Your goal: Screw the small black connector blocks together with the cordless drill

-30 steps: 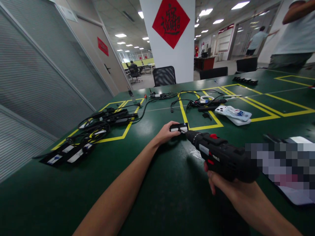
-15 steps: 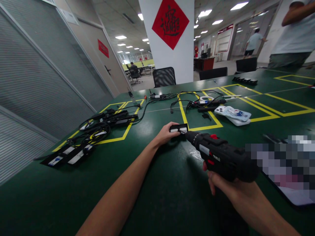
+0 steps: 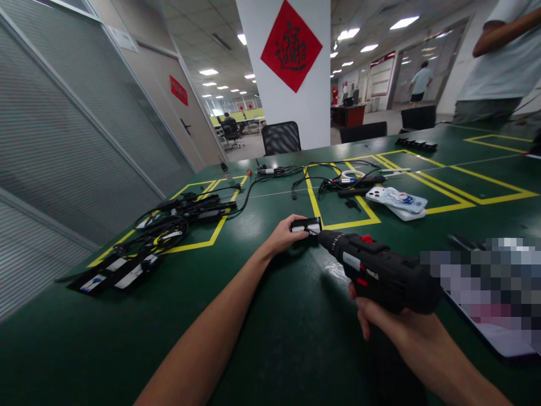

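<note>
Near the middle of the green table, my left hand [image 3: 288,232] grips a small black box-like part [image 3: 313,222] with white pieces on its near face. Fingers lie over its top and the thumb is against the near side. My right hand [image 3: 378,313] is wrapped round the handle of a black cordless drill [image 3: 376,268] with red buttons. The drill points left and away, and its bit meets or nearly meets the near face of the part; contact is too small to tell. A shiny clear plastic scrap [image 3: 337,270] lies below the chuck.
Tangled black cables and flat parts [image 3: 177,220] lie at left. Beyond the hands are more cables, a white tape ring [image 3: 353,175] and phones [image 3: 397,200]. A partly blurred tablet-like device [image 3: 486,321] lies at right. A person [image 3: 494,73] stands across the table [image 3: 253,338].
My view has shifted slightly, so the background sits a little lower and to the left. Both hands keep their grips, with drill and part in nearly the same relation.
</note>
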